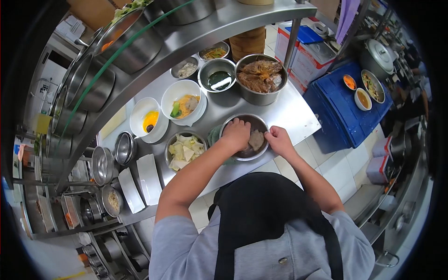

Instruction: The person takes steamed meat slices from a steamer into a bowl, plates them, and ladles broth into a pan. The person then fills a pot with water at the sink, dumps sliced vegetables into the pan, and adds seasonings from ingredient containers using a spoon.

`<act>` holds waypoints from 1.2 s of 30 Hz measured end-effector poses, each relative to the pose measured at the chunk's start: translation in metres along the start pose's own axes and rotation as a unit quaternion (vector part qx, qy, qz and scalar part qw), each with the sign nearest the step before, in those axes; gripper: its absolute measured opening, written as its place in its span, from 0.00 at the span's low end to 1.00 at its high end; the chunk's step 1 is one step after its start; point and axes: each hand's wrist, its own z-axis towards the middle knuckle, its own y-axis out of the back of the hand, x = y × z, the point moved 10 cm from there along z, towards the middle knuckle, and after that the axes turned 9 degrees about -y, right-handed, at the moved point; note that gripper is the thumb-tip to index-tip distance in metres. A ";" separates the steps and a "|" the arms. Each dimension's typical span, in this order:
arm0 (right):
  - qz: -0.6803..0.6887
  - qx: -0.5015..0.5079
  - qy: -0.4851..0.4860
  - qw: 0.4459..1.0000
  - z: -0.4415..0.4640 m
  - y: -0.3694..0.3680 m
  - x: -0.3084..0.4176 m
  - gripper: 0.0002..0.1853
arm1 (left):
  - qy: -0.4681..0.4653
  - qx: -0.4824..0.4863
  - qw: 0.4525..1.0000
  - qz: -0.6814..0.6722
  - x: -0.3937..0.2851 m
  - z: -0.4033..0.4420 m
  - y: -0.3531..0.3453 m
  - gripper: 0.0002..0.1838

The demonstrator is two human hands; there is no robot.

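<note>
Near the counter's front edge stands a metal bowl [246, 116] holding grey-brown pieces that look like meat [256, 140]. My left hand [237, 132] reaches into it from the left, fingers curled down; what they grip is hidden. At the bowl's right rim, my right hand [278, 141] is closed, thumb and fingers pinching the edge. A bowl of pale chopped cabbage [185, 151] sits to the left. Behind the metal bowl are a deep pot of browned meat [261, 77] and a bowl of dark green liquid [219, 80]. Something green, partly hidden, lies beside my left hand [214, 134].
A white bowl with noodles and greens [184, 106] and another with an orange sauce [150, 122] stand back left. Two long white plates [148, 178] lie left. An overhead steel shelf [196, 30] carries large pots. A blue chest [336, 112] with bowls on top stands right.
</note>
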 end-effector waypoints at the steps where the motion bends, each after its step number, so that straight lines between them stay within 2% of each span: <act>1: 0.009 -0.008 0.015 1.000 -0.001 0.001 0.002 0.16 | 0.009 0.005 1.000 -0.008 0.002 -0.001 -0.001 0.21; 6: -0.039 -0.006 -0.006 0.999 -0.003 -0.003 0.000 0.15 | 0.015 0.027 0.999 0.008 0.001 -0.008 -0.005 0.22; 8: 0.045 0.049 -0.031 0.997 -0.003 -0.017 0.013 0.13 | 0.007 -0.082 0.997 -0.003 0.000 -0.020 0.019 0.21; 9: 0.082 0.091 -0.077 0.990 -0.008 -0.022 0.024 0.11 | 0.006 -0.111 0.993 -0.028 0.000 -0.032 0.031 0.20; 10: 0.076 0.094 -0.069 0.990 -0.008 -0.019 0.047 0.11 | 0.011 -0.120 0.992 -0.027 0.002 -0.043 0.043 0.20; 12: -0.061 0.061 0.050 0.995 -0.003 -0.015 0.103 0.10 | 0.040 -0.288 0.948 -0.130 0.023 -0.081 0.084 0.19; 13: -0.051 0.039 0.138 0.988 -0.004 -0.016 0.145 0.10 | 0.044 -0.292 0.946 -0.130 0.033 -0.094 0.091 0.19; 15: -0.108 0.053 0.150 0.981 -0.006 -0.031 0.214 0.10 | 0.143 -0.448 0.867 -0.165 0.078 -0.148 0.116 0.18; 17: -0.118 0.085 0.256 0.956 0.005 -0.065 0.261 0.09 | 0.188 -0.498 0.823 -0.197 0.130 -0.180 0.108 0.17; 19: -0.194 0.011 0.403 0.895 0.013 -0.106 0.294 0.09 | 0.232 -0.492 0.813 -0.210 0.165 -0.203 0.095 0.17; 20: -0.197 0.017 0.406 0.892 0.028 -0.125 0.296 0.09 | 0.271 -0.483 0.803 -0.222 0.180 -0.214 0.085 0.16; 22: -0.337 -0.005 0.580 0.741 0.020 -0.178 0.299 0.04 | 0.281 -0.490 0.790 -0.239 0.193 -0.231 0.074 0.15; 23: -0.373 -0.007 0.600 0.708 0.023 -0.193 0.295 0.03 | 0.285 -0.494 0.781 -0.254 0.197 -0.238 0.067 0.15; 26: -0.403 0.003 0.617 0.676 0.029 -0.209 0.289 0.03 | 0.299 -0.474 0.796 -0.227 0.202 -0.249 0.053 0.16; 30: -0.384 -0.025 0.592 0.708 0.030 -0.188 0.302 0.03 | 0.301 -0.453 0.811 -0.217 0.212 -0.246 0.045 0.17; 32: -0.357 -0.077 0.510 0.779 0.032 -0.155 0.310 0.04 | 0.292 -0.444 0.828 -0.178 0.218 -0.237 0.050 0.19; 33: -0.259 -0.071 0.468 0.842 0.028 -0.129 0.312 0.06 | 0.287 -0.441 0.832 -0.178 0.223 -0.230 0.054 0.19; 34: -0.259 -0.077 0.464 0.844 0.016 -0.117 0.309 0.06 | 0.270 -0.430 0.849 -0.146 0.225 -0.220 0.065 0.20; 36: -0.131 -0.116 0.336 0.925 0.013 -0.069 0.281 0.10 | 0.247 -0.417 0.868 -0.113 0.235 -0.197 0.082 0.20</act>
